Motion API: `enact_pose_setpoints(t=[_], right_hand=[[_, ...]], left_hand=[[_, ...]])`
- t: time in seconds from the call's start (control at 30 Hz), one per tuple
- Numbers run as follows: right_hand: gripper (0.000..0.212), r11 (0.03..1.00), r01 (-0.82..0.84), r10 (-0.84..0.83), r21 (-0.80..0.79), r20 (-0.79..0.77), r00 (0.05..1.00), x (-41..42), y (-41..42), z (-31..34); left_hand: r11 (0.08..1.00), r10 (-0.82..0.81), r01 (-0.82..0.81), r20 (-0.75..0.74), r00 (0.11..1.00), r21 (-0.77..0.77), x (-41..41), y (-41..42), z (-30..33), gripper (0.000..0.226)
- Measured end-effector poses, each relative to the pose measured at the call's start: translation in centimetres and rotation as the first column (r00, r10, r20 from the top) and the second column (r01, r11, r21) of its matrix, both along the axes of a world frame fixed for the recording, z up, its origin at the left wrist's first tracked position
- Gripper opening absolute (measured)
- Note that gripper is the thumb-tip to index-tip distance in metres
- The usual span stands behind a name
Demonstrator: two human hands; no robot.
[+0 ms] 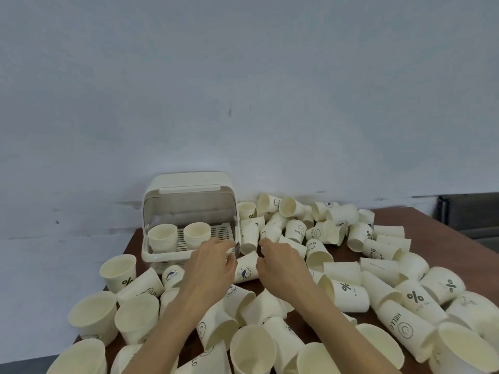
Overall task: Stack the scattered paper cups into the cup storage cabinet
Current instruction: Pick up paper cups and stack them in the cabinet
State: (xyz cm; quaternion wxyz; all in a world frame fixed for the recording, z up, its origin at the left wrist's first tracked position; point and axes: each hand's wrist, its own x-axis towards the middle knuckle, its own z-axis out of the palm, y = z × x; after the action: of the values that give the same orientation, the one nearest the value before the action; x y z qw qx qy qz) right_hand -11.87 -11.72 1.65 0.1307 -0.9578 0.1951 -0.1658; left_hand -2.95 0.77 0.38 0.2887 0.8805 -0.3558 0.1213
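Note:
The cream cup storage cabinet stands at the back left of the table with its clear lid raised. Two short stacks of paper cups stand on its slatted tray. Just in front of its right corner a paper cup with a round blue logo lies on its side. My left hand curls its fingers around that cup's left end. My right hand is at the cup's right side with fingers loosely bent and apart, holding nothing that I can see.
Several loose cream paper cups cover the brown table, lying or standing on every side of my arms, some printed with "%" or "HELLO". A pale wall rises behind the cabinet. The table's left edge is close to the cabinet.

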Motion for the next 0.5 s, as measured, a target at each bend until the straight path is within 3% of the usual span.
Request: enact_pose_setpoints(t=[0.17,0.5], right_hand=[[0.017,0.999,0.043,-0.043,-0.022,-0.021,0.999,-0.8,-2.3,-0.1],[0.006,0.983,0.164,-0.17,-0.084,-0.078,0.982,-1.9,-9.5,1.4]], left_hand=[[0.997,-0.074,0.074,0.009,0.997,0.034,-0.6,-2.3,0.0,0.032],[0.946,-0.225,0.198,0.08,0.971,0.255,-1.7,-10.7,1.4,0.039]])
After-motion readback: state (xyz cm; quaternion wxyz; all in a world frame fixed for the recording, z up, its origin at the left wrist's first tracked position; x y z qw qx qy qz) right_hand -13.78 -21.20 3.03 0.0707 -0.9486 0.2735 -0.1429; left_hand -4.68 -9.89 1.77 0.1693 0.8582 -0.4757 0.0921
